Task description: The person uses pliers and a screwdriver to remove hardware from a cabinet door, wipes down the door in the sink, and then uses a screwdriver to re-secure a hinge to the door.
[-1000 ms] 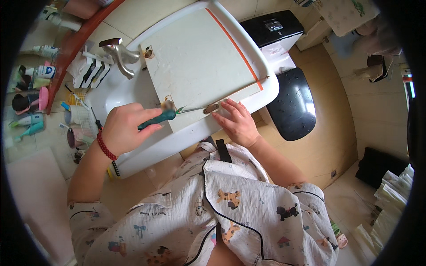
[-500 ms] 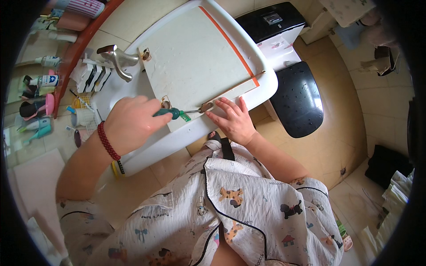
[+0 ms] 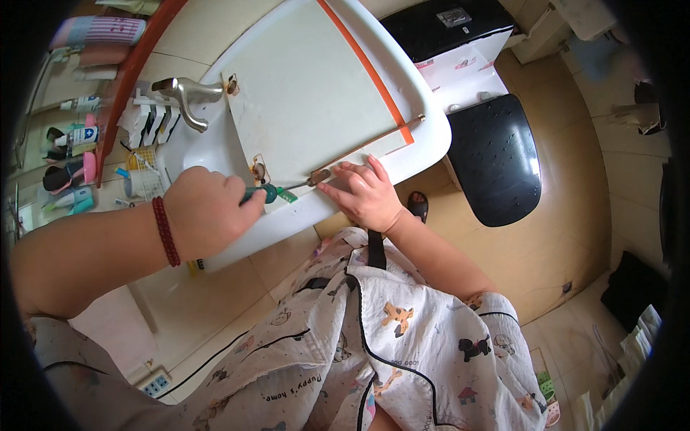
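My left hand (image 3: 205, 212) is closed around a green-handled screwdriver (image 3: 269, 193) whose thin shaft points right to a small metal bracket (image 3: 320, 175) at the near edge of a pale flat panel (image 3: 309, 93). The panel lies across a white washbasin (image 3: 431, 122) and has an orange strip along its right side and rusty hinges. My right hand (image 3: 363, 192) rests with its fingers pressed on the bracket and the panel's near edge. A red bead bracelet (image 3: 165, 231) circles my left wrist.
A metal tap (image 3: 188, 97) stands at the basin's back left. Toiletry bottles and tubes (image 3: 72, 154) crowd a shelf at the left. A toilet with a black lid (image 3: 496, 161) and black cistern top (image 3: 449, 25) sits to the right on a tan tiled floor.
My head has moved closer, so the basin and hands look larger. The left hand has shifted right with the screwdriver, its tip now at the bracket under my right fingers.
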Motion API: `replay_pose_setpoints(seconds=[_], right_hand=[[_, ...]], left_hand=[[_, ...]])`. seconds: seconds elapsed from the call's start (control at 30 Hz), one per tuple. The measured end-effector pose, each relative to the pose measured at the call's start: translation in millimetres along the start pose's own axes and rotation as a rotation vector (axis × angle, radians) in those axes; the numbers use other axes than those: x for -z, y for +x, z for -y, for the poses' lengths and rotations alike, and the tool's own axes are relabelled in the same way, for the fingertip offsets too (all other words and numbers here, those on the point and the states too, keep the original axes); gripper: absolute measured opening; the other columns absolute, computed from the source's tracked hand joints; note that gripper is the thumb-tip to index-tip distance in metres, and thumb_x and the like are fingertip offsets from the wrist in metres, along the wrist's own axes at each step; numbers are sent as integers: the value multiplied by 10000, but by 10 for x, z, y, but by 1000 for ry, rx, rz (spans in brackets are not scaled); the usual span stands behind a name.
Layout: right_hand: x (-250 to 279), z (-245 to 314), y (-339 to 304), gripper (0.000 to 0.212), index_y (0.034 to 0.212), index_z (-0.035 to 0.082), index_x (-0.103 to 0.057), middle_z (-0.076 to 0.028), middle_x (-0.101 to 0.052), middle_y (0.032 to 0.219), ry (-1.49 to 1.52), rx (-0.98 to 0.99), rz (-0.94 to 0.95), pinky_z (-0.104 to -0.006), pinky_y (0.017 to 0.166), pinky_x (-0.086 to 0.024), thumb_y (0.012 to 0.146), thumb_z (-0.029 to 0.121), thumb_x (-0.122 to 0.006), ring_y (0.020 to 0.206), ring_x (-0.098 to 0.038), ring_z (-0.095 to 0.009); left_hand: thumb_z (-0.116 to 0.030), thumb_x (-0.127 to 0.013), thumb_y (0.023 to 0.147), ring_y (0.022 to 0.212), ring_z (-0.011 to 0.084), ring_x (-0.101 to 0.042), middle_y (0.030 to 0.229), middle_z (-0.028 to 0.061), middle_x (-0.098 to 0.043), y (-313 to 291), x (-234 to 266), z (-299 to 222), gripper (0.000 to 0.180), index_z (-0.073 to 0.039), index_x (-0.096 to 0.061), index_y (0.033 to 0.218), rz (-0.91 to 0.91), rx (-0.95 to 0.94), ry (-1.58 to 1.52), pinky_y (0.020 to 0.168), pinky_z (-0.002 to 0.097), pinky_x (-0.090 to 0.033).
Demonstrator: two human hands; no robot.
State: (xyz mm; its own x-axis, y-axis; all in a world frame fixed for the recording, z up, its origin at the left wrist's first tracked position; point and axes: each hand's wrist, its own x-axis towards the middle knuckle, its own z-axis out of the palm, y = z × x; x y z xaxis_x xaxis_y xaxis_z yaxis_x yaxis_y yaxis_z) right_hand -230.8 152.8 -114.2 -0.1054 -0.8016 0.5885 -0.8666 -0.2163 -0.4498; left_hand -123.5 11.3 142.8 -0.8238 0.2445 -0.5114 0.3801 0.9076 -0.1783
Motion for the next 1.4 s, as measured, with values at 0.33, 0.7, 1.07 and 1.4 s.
replay_pose_setpoints(seconds=[0.33,0.7,1.07,1.4], right_hand=[[-63,-62,-19,347,1048,276,-624,16,-545,1018,-2,30,-91,-401,956,-331,708,215,-585,1012,-500,-145],[-44,-78,-17,317,1043,248,-621,2,-541,1027,41,33,-102,-398,962,-335,732,222,-568,1015,-501,-152],[-36,-106,-28,371,1070,257,-614,0,-539,1047,42,41,-48,-414,974,-313,703,205,-603,1029,-488,-166],[79,-43,22,352,1068,245,-613,-6,-538,1056,18,29,25,-418,969,-312,719,196,-604,1031,-488,-174]], left_hand=[[-176,-674,712,422,178,-472,601,70,-542,227,30,-12,212,-37,-605,857,157,1031,-1064,409,302,-369],[-99,-679,677,567,257,-501,746,124,-516,129,154,157,276,-1,-498,860,-52,532,-559,506,337,-407],[-130,-623,788,636,201,-502,866,121,-515,72,83,17,216,9,-525,922,-324,696,-699,563,288,-414],[-121,-577,811,719,271,-550,865,167,-549,-52,-24,-166,267,30,-551,1030,-356,726,-685,607,321,-438]])
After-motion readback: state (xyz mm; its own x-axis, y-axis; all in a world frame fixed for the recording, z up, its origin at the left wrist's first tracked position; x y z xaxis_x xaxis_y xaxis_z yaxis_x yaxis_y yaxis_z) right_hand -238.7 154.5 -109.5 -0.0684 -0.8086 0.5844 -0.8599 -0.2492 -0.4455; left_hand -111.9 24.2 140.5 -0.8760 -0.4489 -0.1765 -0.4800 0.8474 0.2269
